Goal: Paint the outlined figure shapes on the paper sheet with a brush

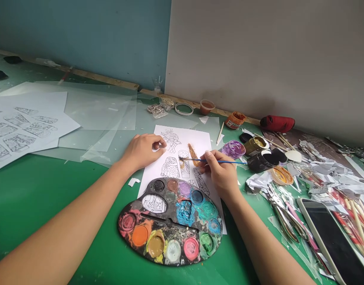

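Observation:
A white sheet (pixel 199 136) printed with black line drawings lies on the green table (pixel 36 190). My left hand (pixel 141 149) rests on the sheet's left edge with its fingers curled and pressed down on the paper. My right hand (pixel 219 172) pinches a thin blue paintbrush (pixel 229 161), whose tip touches a drawing near a stroke of gold-brown paint (pixel 194 154). A black oval palette (pixel 170 219) with several wells of coloured paint lies over the sheet's lower end, between my forearms.
Open paint pots, purple (pixel 233 149), gold (pixel 255 144) and black (pixel 263 160), stand right of the sheet. Foil scraps, metal tools (pixel 281 209), wooden sticks and a tablet (pixel 333 237) crowd the right. Clear film sheets (pixel 98 111) and printed paper (pixel 18 130) lie at left.

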